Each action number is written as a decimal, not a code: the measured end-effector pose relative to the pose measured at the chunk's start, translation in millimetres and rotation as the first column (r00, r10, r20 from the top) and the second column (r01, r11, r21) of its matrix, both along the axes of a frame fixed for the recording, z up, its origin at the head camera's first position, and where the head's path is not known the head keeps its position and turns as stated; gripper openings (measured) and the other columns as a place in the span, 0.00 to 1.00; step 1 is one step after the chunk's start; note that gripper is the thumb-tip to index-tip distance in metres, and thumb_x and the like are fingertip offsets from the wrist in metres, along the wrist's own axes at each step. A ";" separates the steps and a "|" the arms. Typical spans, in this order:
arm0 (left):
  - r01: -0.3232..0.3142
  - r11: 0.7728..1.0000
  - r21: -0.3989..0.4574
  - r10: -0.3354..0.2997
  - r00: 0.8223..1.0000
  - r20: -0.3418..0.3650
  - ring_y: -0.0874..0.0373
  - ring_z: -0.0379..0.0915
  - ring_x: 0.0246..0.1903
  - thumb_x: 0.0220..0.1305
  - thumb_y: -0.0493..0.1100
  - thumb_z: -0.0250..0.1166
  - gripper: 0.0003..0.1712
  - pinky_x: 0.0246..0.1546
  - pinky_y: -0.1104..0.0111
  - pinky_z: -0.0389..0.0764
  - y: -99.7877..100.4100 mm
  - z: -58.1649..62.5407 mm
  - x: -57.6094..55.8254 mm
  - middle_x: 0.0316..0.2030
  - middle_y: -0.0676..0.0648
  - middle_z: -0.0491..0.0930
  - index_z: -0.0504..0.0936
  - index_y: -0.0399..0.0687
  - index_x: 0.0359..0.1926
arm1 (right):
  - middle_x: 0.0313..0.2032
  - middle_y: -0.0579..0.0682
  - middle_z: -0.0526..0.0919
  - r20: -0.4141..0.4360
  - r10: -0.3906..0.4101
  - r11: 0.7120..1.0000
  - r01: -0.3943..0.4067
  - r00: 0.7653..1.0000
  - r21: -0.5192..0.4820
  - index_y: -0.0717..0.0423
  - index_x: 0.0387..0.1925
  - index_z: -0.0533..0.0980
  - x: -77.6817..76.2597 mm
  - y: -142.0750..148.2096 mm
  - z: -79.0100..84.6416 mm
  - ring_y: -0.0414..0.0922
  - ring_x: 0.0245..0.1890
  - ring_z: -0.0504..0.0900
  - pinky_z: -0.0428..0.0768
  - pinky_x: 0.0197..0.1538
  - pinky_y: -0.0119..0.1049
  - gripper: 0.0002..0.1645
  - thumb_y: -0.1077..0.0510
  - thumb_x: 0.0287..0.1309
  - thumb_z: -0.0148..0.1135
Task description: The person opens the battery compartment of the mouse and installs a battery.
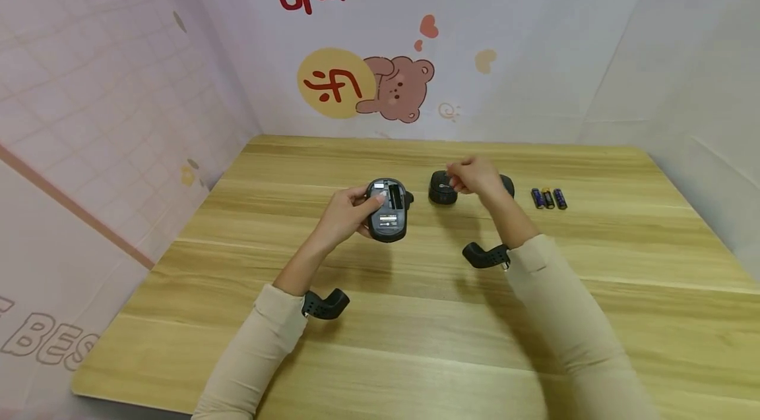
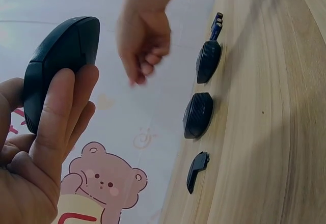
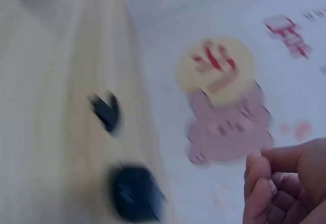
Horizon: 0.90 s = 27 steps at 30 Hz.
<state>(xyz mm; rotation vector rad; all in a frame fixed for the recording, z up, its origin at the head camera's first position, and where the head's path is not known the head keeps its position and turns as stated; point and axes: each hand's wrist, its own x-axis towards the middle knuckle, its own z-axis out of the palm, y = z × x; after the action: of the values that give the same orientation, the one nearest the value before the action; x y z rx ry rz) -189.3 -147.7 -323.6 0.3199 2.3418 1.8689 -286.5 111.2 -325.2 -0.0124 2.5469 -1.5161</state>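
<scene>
My left hand (image 1: 350, 212) grips a black computer mouse (image 1: 388, 229), its underside toward the head camera. The battery compartment (image 1: 396, 197) is uncovered and looks dark inside; the thumb rests at its side. In the left wrist view the mouse (image 2: 56, 61) stands on edge against the fingers. My right hand (image 1: 477, 177) is raised, seen over a dark rounded object (image 1: 442, 188) on the table. Its fingers are loosely curled, blurred in the left wrist view, and nothing shows between them. A thin black cover (image 2: 197, 170) lies on the wooden table.
Three batteries (image 1: 548, 198) lie side by side at the right on the wooden table (image 1: 415, 341). A second dark rounded object (image 1: 507, 184) is partly hidden behind the right wrist. A white sheet with a printed bear (image 1: 404, 87) hangs at the table's back edge.
</scene>
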 end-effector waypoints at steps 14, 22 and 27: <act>0.026 1.000 -0.005 -0.026 0.999 0.024 0.55 0.80 0.23 0.67 0.42 0.60 0.25 0.22 0.63 0.84 8.6 0.6 -1.2 0.41 0.33 0.81 0.72 0.34 0.60 | 0.54 0.69 0.71 -0.152 0.100 0.949 -0.048 0.983 0.310 0.70 0.56 0.71 -13.4 121.1 5.7 0.63 0.51 0.71 0.75 0.50 0.56 0.29 0.48 0.67 0.53; 0.031 0.999 -0.016 -0.031 0.999 0.017 0.56 0.80 0.23 0.67 0.42 0.59 0.24 0.22 0.64 0.84 10.7 -0.7 -0.9 0.41 0.33 0.81 0.72 0.34 0.61 | 0.58 0.76 0.65 -0.046 0.325 0.700 -0.208 0.945 0.683 0.70 0.58 0.69 -17.9 148.3 -9.2 0.71 0.53 0.66 0.69 0.51 0.66 0.30 0.55 0.61 0.61; 0.041 0.999 -0.014 -0.041 0.999 0.012 0.55 0.80 0.23 0.67 0.42 0.59 0.24 0.23 0.61 0.84 10.9 -1.9 -0.5 0.41 0.33 0.81 0.72 0.34 0.61 | 0.63 0.72 0.58 0.055 0.315 0.626 -0.251 0.948 0.739 0.68 0.63 0.64 -14.6 160.5 -21.3 0.76 0.61 0.46 0.52 0.53 0.78 0.36 0.54 0.58 0.64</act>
<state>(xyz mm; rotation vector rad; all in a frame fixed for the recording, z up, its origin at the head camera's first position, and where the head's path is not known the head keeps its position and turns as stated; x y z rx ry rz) -189.8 -136.8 -325.5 0.3520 2.3218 1.8303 -301.1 271.7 -346.6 -0.3570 2.8488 -0.2903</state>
